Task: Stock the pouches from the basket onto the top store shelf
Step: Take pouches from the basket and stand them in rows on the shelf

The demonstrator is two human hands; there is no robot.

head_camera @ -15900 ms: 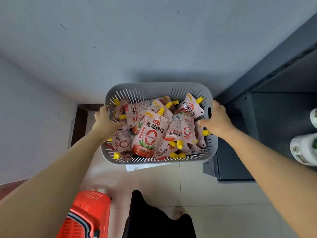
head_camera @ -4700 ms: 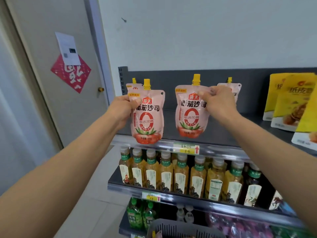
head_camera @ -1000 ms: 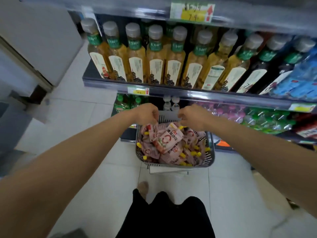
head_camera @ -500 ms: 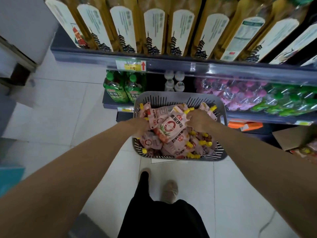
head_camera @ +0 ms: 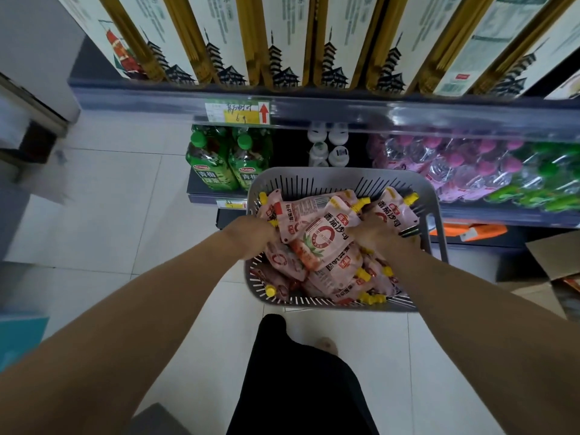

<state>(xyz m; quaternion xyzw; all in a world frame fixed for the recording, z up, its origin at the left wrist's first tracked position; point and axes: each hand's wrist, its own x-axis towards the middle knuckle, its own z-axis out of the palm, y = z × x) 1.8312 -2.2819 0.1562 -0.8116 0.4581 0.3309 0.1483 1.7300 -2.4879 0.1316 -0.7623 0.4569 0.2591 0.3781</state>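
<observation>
grey basket [head_camera: 329, 175] sat on the tiled floor [head_camera: 125, 215] in front of the lower shelves, piled with pink yellow-capped pouches [head_camera: 345, 271], none out yet. right hand [head_camera: 378, 235] was in the basket, fingers curled on the spout end of the top pouch [head_camera: 320, 240]. left hand [head_camera: 252, 235] was dug in at the basket's left edge against the pouches, fingers hidden, grip could not be told.

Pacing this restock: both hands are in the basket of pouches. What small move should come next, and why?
Probably close each hand on one pouch and lift it clear. The left hand and right hand sit among the pink pouches piled in the grey basket, fingers hidden, so no firm grip shows yet, and none is raised.
</observation>
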